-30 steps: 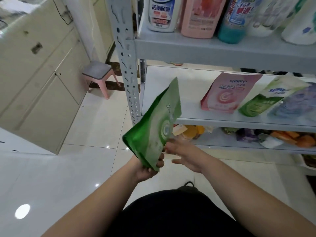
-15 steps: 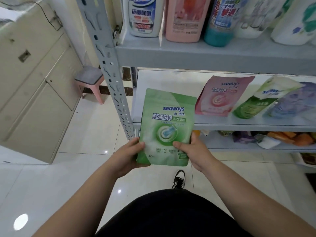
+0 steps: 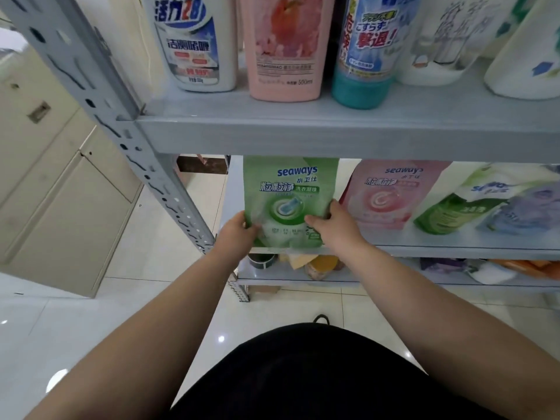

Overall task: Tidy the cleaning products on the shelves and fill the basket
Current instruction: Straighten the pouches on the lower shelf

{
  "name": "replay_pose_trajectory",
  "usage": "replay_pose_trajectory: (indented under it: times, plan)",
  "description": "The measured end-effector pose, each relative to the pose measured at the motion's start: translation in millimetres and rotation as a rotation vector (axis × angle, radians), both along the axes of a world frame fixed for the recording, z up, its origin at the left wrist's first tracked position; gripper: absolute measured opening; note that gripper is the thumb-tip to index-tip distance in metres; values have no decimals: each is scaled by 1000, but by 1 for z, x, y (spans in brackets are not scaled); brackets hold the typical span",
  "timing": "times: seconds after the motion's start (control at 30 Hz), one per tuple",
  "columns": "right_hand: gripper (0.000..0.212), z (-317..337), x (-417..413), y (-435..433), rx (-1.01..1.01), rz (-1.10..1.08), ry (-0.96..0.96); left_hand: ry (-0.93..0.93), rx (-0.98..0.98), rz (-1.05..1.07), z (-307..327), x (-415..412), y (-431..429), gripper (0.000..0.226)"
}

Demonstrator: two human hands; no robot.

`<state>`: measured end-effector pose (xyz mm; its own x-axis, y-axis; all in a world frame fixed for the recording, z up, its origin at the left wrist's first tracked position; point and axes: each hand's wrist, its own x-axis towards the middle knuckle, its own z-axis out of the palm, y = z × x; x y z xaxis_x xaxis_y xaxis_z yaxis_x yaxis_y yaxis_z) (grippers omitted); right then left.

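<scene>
Overhead, upper shelf (image 3: 303, 137); rightward, pink pouch (image 3: 391, 195) just beside green pouch (image 3: 288, 201).

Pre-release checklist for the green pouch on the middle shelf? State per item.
1. Both hands on pouch: ok. Left hand and right hand pinch the lower corners of the green pouch.
2. Label facing out, upright: ok.
3. Bottom seated on the middle shelf: cannot tell; the hands cover the lower edge.
4. Gap to the pink pouch: ok, a strip of shelf shows between them.
5. Top clear of the upper shelf: cannot tell; the top edge runs up behind that shelf's front lip.
6. Stands alone once released: cannot tell; the neighbouring pouches lean back.
</scene>
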<state>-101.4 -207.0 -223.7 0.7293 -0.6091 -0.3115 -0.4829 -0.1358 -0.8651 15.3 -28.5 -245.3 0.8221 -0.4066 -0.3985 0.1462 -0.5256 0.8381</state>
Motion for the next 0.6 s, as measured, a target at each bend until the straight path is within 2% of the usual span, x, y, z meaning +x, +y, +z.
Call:
replay_pose_trajectory:
  times: [0.13,0.3,0.37,0.47,0.53,0.6]
  plan:
    - [22,-10,29,-22,-66,16,27,-27,43,59,-6,22,-26,34]
    - [20,-26,40,-32,-57,-13,16,19,61,20,-18,32,-34,40]
    - [21,-30,38,-34,-40,-33,-4,35,51,27,-23,33,-32,35]
    - [34,-36,29,-33,-2,-139,-42,32,63,69,-28,25,-24,23]
    - [36,-46,17,-29,-44,-131,-51,-67,152,-31,-34,15,-18,21]
    - [26,-62,5,-24,-187,26,31,-154,191,-195,-43,8,-13,30]
